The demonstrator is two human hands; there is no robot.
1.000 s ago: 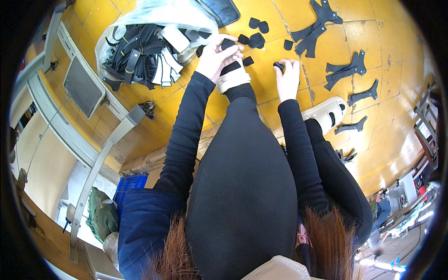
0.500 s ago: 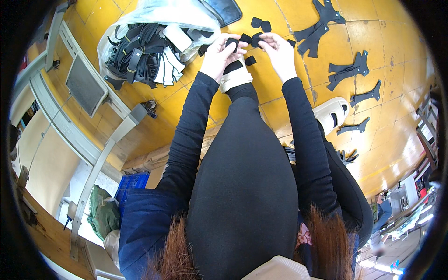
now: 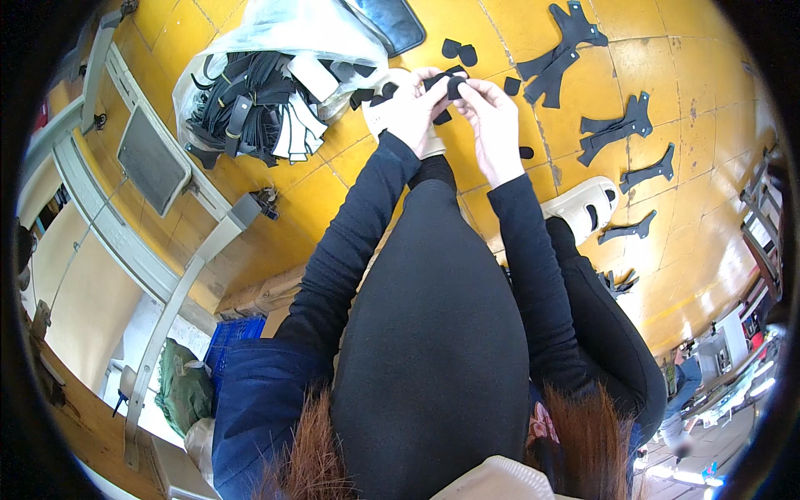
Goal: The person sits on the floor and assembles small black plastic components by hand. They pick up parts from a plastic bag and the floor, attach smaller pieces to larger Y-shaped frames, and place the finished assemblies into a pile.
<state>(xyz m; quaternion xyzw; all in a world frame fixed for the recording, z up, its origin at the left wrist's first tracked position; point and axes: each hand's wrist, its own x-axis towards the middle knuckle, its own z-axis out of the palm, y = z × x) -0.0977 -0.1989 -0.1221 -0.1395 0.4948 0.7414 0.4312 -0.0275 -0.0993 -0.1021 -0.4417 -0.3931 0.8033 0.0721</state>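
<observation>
My left hand [image 3: 408, 118] is closed, its thumb and fingers pinching small black rounded fabric pieces [image 3: 455, 87] over my left foot. Thumb and fingertips of my right hand [image 3: 493, 121] grip the same black piece from the other side, so the hands almost meet. How many pieces lie between the fingers is hard to make out. Beyond the hands, loose black pieces [image 3: 467, 56] lie on the yellow tiled floor, with another piece [image 3: 511, 86] to the right. A cream sandal [image 3: 379, 117] on my left foot is partly covered by my left hand.
A clear plastic bag [image 3: 279, 37] full of black strips [image 3: 237, 104] lies at the left. Black branched fabric pieces [image 3: 617, 125] are laid out at the right, past my other sandal [image 3: 583, 208]. A metal frame with a grey pedal [image 3: 156, 157] stands at the far left.
My hands have come together at one black piece; before, they were apart, each on its own piece. My left sandal and the view have shifted slightly.
</observation>
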